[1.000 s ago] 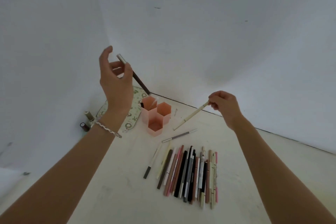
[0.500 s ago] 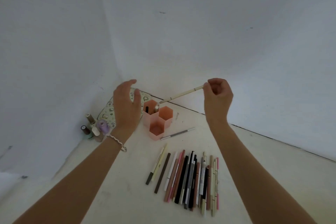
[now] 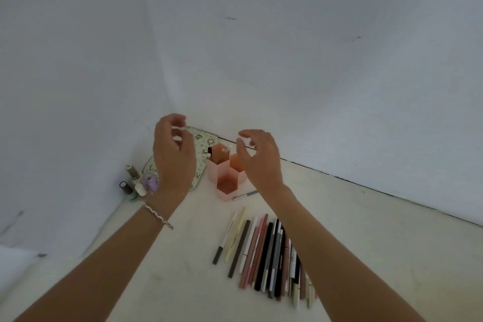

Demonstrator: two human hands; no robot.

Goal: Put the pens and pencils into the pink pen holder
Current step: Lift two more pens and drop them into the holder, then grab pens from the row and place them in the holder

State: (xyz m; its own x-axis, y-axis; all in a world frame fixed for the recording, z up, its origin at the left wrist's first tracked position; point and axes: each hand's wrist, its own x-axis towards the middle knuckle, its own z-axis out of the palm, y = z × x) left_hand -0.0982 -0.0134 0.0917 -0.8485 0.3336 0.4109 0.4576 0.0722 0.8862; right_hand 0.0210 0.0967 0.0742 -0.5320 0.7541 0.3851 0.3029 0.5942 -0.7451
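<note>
We see a pale tabletop [image 3: 162, 282] in a white corner. The pink pen holder [image 3: 225, 178] stands at the back — a few pens upright inside. Left hand [image 3: 173, 162] and right hand [image 3: 258, 158] hover beside it, fingers loosely spread, empty. A row of pens [image 3: 266, 253] lies nearer us.

Pink hexagonal plastic pen holder [image 3: 225, 174]; green floral-patterned flat pouch [image 3: 202, 138] at its 10 o'clock; black, pink, cream, grey pens [image 3: 264, 251] at 5 o'clock; purple-capped bottle [image 3: 149, 181].
</note>
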